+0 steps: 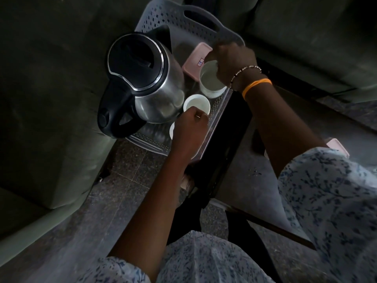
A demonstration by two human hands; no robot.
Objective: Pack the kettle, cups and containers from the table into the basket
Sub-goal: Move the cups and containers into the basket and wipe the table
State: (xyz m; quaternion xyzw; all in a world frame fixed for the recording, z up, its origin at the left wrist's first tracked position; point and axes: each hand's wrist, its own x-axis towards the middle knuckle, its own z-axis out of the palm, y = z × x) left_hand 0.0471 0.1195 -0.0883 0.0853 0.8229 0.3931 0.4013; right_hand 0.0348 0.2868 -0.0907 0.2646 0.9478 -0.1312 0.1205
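Note:
A grey perforated basket [183, 23] holds a steel kettle [146, 78] with a black lid and handle, standing upright on its left side. A pink lidded container [193, 62] lies at the basket's back right. My right hand [230, 62] grips the rim of a round white container [211, 82] in the basket. My left hand [189, 129] pinches the near rim of a small white cup [196, 103] beside the kettle. Under that hand, part of another white cup [171, 130] shows at the basket's front.
A dark table [255, 180] stands to the right, with another pink lidded container [338, 148] at its far edge behind my right arm. Green sofas [51, 99] flank the basket on the left and at the back right. The floor [126, 170] below is speckled tile.

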